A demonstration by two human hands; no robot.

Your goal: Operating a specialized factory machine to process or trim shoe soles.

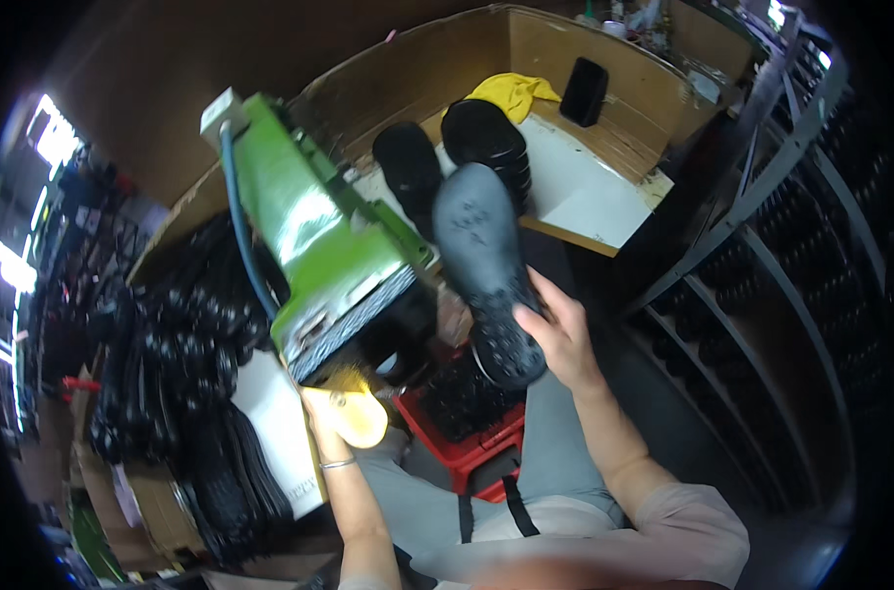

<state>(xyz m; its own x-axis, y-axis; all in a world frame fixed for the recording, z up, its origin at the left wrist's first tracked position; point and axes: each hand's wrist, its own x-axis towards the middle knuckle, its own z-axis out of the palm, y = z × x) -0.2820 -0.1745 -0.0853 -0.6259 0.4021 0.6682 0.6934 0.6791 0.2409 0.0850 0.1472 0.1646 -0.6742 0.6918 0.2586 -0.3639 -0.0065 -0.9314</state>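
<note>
My right hand (pixel 560 339) grips a black shoe sole (pixel 476 231) by its lower end, thumb on the face turned up to me. The sole stands nearly upright in front of the stacked soles. Under the head of a green machine (pixel 314 221), my left hand (pixel 319 423) is at the edge of a rounded, sole-like piece (pixel 363 421), lit bright yellow. The fingers of that hand are mostly hidden and washed out by the light, but they seem closed on the piece. Between my knees, a red plastic container (pixel 457 454) has black scraps (pixel 462 398) in it.
A stack of black soles (pixel 486 138) and another black sole (pixel 408 167) rest on a white board, beside a yellow cloth (pixel 516 93) and a black sole-like piece (pixel 585 90). Many black soles (pixel 177 364) are piled at left. Metal racks (pixel 772 265) stand at right.
</note>
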